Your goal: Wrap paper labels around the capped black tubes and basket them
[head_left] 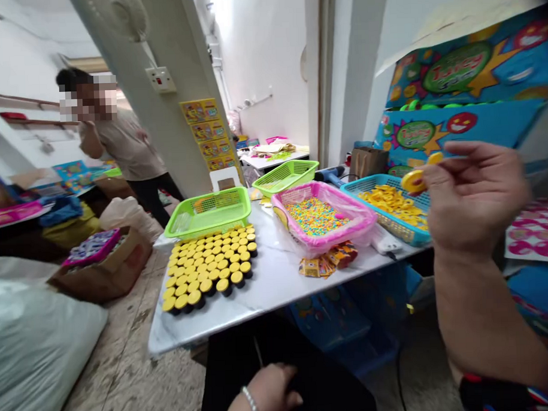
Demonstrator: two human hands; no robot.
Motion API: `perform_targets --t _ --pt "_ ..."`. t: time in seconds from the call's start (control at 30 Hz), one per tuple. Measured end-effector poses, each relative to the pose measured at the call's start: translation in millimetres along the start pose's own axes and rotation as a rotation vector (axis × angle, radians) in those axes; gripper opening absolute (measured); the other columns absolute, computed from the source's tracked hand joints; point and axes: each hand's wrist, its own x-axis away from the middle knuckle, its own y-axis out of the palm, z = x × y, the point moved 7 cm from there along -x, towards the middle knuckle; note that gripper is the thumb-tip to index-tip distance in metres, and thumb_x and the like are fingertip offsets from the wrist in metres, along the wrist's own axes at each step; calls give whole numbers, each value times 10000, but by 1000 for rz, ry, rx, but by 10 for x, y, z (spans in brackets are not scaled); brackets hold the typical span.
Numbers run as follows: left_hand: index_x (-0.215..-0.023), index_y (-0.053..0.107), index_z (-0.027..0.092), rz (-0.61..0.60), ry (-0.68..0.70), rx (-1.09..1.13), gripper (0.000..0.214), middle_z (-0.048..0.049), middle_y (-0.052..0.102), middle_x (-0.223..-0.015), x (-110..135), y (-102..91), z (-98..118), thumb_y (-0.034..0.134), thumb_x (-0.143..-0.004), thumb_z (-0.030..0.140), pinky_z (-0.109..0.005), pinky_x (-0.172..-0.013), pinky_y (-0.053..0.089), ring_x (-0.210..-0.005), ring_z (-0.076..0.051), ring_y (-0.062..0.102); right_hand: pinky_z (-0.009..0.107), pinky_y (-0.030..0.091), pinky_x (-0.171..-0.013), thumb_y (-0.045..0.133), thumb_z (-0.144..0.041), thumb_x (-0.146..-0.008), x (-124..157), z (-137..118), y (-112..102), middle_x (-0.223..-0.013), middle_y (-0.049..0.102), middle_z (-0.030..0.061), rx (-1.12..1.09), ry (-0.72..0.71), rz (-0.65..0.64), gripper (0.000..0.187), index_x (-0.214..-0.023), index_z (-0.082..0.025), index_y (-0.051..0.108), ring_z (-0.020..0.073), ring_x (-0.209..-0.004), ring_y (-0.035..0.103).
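Observation:
My right hand (480, 192) is raised at the right, closed in a pinch on a small yellow plastic piece (413, 181) with a round part and a narrow tab. Below and beyond it stands a blue basket (372, 184) of similar yellow plastic pieces (395, 206). My left hand (271, 390), with a beaded bracelet, rests low over my dark-clothed lap. Its fingers are loosely bent and apart, and I see nothing in them.
Rows of small dark jars with yellow lids (208, 262) stand on the marbled table (259, 305). Behind them is a green basket (206, 214). A pink basket (281, 220) holds colourful candies, with orange packets (323, 265) before it. A person (128, 138) stands at left.

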Motion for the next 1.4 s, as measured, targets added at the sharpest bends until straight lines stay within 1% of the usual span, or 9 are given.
perform_targets --t 0.1,0.2,0.27,0.4,0.53,0.6,0.77,0.93,1.4 --pt "-1296 612 234 69 32 11 427 -97 676 -1228 -160 -169 -102 656 -877 309 -379 -998 502 -1132 -259 635 332 560 -669 676 -281 -877 80 231 225 -855 658 45 -4 -26 15 271 -1132 -194 647 183 -717 669" --pt "-1321 610 197 154 21 -20 466 -113 682 -1241 -112 -202 -199 622 -861 269 -347 -996 505 -1133 -265 647 386 560 -747 598 -283 -893 301 481 713 -904 718 86 193 -119 -355 197 -1033 -176 686 220 -781 683" --pt "-1297 630 171 180 -2 -45 455 -123 692 -1228 -9 -143 -288 613 -847 237 -341 -983 517 -1115 -264 662 435 534 -855 605 -288 -872 447 643 868 -951 740 119 334 -213 -577 170 -908 -167 719 269 -913 684" --pt "-1188 686 216 311 89 -32 310 -78 748 -1105 265 -166 -364 551 -912 258 -273 -883 559 -988 -205 717 391 492 -910 591 -286 -889 450 851 544 -978 760 114 464 -229 -679 194 -883 -166 743 253 -991 672" --pt "-1047 721 239 553 289 -30 234 -31 763 -869 376 -619 -102 519 -961 320 -211 -708 554 -757 -149 722 333 489 -723 610 -288 -886 564 777 94 -828 763 102 556 -150 -691 193 -830 -162 745 220 -783 686" --pt "-1011 728 227 655 349 -56 224 -37 759 -848 209 -917 101 532 -956 321 -220 -688 534 -735 -151 709 314 491 -688 593 -286 -904 881 635 35 -827 759 86 514 -106 -754 193 -855 -171 740 204 -743 683" --pt "-972 758 188 739 247 -91 224 -61 754 -764 -697 -1396 329 582 -915 315 -254 -661 491 -691 -176 693 328 555 -842 572 -234 -913 2214 212 335 -1018 735 84 228 -74 -1221 213 -1086 -187 689 213 -936 701" --pt "-1023 752 168 799 138 -74 263 -19 684 -607 -1010 -1483 146 557 -919 311 -220 -565 425 -558 -136 616 443 571 -908 588 -247 -892 2593 285 488 -1270 594 187 333 0 -1194 565 -1429 -140 450 317 -1150 623" --pt "-835 774 246 806 238 93 305 2 797 -820 -923 -1662 -13 591 -864 488 -225 -578 580 -679 -198 745 378 538 -978 628 -240 -831 2544 487 605 -1236 612 139 132 163 -1283 502 -1318 -135 571 259 -1107 618"
